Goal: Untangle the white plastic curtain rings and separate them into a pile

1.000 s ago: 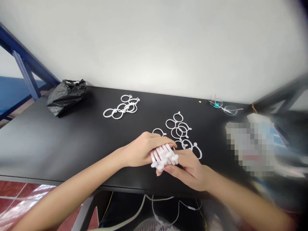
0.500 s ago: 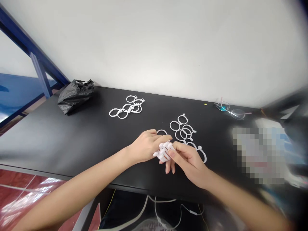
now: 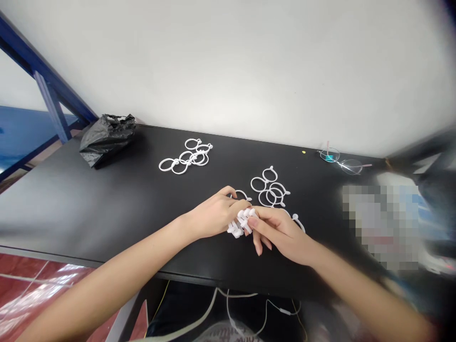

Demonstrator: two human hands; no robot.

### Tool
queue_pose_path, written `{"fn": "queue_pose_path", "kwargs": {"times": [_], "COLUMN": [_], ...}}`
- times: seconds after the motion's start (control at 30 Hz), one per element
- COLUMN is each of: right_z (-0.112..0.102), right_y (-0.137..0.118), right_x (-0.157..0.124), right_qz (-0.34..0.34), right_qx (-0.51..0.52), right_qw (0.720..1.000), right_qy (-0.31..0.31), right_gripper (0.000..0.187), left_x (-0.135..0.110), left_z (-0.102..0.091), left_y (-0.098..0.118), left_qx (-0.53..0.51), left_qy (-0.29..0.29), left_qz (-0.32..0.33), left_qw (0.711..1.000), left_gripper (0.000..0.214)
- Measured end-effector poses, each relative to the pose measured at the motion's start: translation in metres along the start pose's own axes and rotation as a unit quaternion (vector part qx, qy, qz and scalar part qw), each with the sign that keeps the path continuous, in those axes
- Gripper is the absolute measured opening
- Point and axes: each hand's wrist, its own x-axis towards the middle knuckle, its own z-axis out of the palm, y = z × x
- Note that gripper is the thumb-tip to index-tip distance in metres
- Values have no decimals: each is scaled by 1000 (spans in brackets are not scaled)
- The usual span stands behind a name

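Between my two hands, just above the near part of the black table, is a small bunch of white plastic curtain rings (image 3: 245, 218), with several knob-like tabs showing. My left hand (image 3: 217, 211) grips it from the left, fingers curled over its top and far side. From the right, my right hand (image 3: 281, 230) presses its thumb on the bunch, other fingers bent underneath. Much of the bunch is hidden by the fingers. Just beyond my left fingers lies a loose white ring (image 3: 241, 192). Another ring (image 3: 299, 221) shows partly behind my right hand.
More white rings lie overlapping at the centre right (image 3: 274, 190) and at the back left (image 3: 185, 159) of the black table (image 3: 135, 213). A black plastic bag (image 3: 107, 140) is at the far left. Eyeglasses (image 3: 342, 161) rest near the wall. Cables (image 3: 213, 308) hang below the table edge.
The bunch has turned and spread in my hands, its tabs now in two groups. My right hand's lower fingers have shifted slightly right. The view has moved a little.
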Motion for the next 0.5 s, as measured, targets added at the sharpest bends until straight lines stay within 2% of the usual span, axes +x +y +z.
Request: {"fn": "queue_pose_path", "kwargs": {"times": [0.2,0.37,0.43,0.5], "right_z": [11,12,13,13], "right_y": [10,8,7,7], "right_x": [-1,-4,-4,-3], "right_qz": [-106,-204,-209,-183], "right_qx": [-42,-129,-129,-99], "right_qw": [993,968,966,975], "right_qy": [45,69,76,76], "right_gripper": [30,36,36,35], "left_x": [0,3,4,4], "left_z": [-11,-16,-15,-14], "left_y": [-1,3,4,3], "left_qx": [-106,-222,-254,-252], "left_qy": [-23,-29,-29,-26], "left_qz": [-17,-64,-76,-88], "left_qw": [994,973,964,963], "left_gripper": [13,10,13,14]}}
